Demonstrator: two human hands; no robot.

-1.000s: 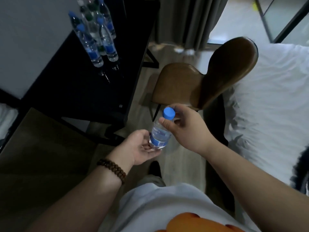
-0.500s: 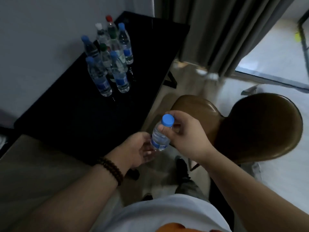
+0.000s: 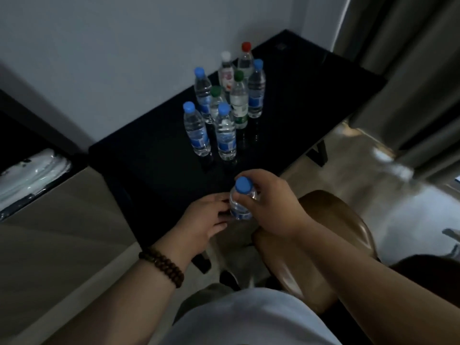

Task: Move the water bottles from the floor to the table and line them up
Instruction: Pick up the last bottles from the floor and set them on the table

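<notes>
Gripping bottle (image 3: 239, 209) below cap with right hand (image 3: 271, 207), left hand (image 3: 202, 220) touching its base, fingers straight, at table (image 3: 161, 175) edge; bare top ahead.

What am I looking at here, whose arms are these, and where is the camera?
No machine here: these are a person's two bare arms, seen from a camera worn on the head, looking forward and down. This is the only view. The right hand grips a blue-capped bottle near its neck. The left hand, with a bead bracelet on its wrist, reaches its fingers to the bottle's lower part. Ahead is a dark table with eight bottles standing upright in a loose cluster: four blue caps, two green, one white, one red. A brown chair is below the right arm.
</notes>
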